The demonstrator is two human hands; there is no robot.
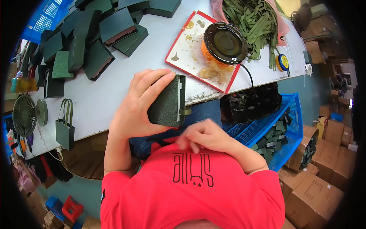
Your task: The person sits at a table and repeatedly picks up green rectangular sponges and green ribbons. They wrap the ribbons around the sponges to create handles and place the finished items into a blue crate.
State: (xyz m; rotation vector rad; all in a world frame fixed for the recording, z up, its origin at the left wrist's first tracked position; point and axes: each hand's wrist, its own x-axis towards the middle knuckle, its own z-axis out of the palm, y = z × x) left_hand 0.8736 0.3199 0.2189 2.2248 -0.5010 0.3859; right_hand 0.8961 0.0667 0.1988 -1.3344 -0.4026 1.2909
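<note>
My left hand (139,101) grips a dark green box (164,105) with a leathery surface, fingers over its far edge and thumb at its near end. The box is held at the table's front edge. A short green ribbon tab (185,111) sticks out from its right side, where a whitish strip shows. My right hand (202,135) is just below and right of the box, apart from it, in front of my red shirt. Its fingers are bent and smeared by motion; whether anything is between them does not show.
Many dark green boxes (87,42) are piled at the far left. A black pot (225,42) with dark liquid stands on a stained red-edged board (185,49), its cord trailing. Green ribbons (251,23) fill a pink bag. A blue crate (295,126) with green pieces stands at right.
</note>
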